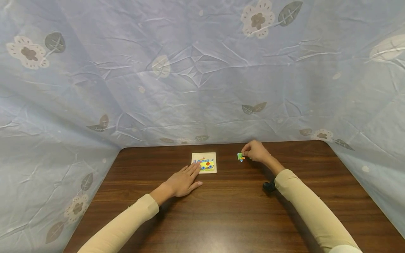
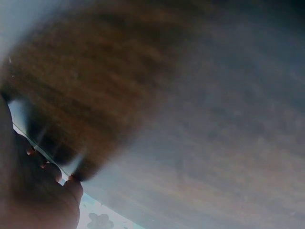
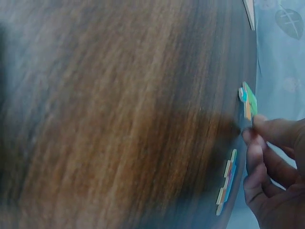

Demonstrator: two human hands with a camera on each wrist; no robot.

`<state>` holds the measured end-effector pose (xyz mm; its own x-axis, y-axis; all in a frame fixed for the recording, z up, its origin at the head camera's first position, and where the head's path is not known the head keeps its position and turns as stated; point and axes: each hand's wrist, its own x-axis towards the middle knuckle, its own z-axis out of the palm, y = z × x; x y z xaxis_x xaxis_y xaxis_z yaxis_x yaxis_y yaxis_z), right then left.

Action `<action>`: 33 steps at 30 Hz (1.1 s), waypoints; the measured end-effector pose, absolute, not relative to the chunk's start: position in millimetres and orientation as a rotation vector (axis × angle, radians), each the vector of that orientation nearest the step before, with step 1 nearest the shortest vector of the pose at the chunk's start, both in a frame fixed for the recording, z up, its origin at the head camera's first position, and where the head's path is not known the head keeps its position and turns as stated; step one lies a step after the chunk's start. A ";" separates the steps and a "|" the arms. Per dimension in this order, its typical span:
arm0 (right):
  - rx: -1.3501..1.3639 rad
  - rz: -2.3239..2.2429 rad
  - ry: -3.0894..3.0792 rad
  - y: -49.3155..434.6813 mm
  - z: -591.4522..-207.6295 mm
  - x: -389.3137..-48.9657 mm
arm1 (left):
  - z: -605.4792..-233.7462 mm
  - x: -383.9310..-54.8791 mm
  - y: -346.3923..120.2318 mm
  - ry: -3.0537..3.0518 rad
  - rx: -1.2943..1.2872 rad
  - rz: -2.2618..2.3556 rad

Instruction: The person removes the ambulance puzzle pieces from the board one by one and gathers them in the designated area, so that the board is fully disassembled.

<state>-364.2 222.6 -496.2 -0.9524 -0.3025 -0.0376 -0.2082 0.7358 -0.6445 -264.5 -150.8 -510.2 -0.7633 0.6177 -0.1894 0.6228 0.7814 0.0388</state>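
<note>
A small white puzzle board [image 1: 204,155] with a picture of a yellow ambulance lies near the far edge of the table. My left hand [image 1: 181,181] rests on its lower left corner, fingers straight and thumb spread. To the right of the board, my right hand [image 1: 255,151] pinches the edge of a green and orange jigsaw puzzle piece [image 1: 239,155] between thumb and fingertips. In the right wrist view that puzzle piece [image 3: 250,101] looks slightly raised, though contact with the table is unclear. More colourful puzzle pieces [image 3: 227,179] lie beside the hand there, mostly hidden in the head view.
The dark brown wooden table [image 1: 221,211] has rounded far corners. A pale blue floral cloth [image 1: 202,77] hangs close behind and around it. Something black [image 1: 269,186] sits at the right wrist. The left wrist view is mostly blurred tabletop.
</note>
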 end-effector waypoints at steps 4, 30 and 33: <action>-0.439 -0.923 2.845 220.2 -496.4 -364.2 | -509.2 -264.8 -150.4 2.778 0.980 -0.037; -0.502 -0.783 2.869 217.7 -498.6 -362.8 | -512.5 -264.3 -152.7 2.788 0.987 -0.030; -0.512 -0.779 2.873 217.7 -498.6 -363.0 | -513.8 -264.5 -153.2 2.786 0.987 -0.034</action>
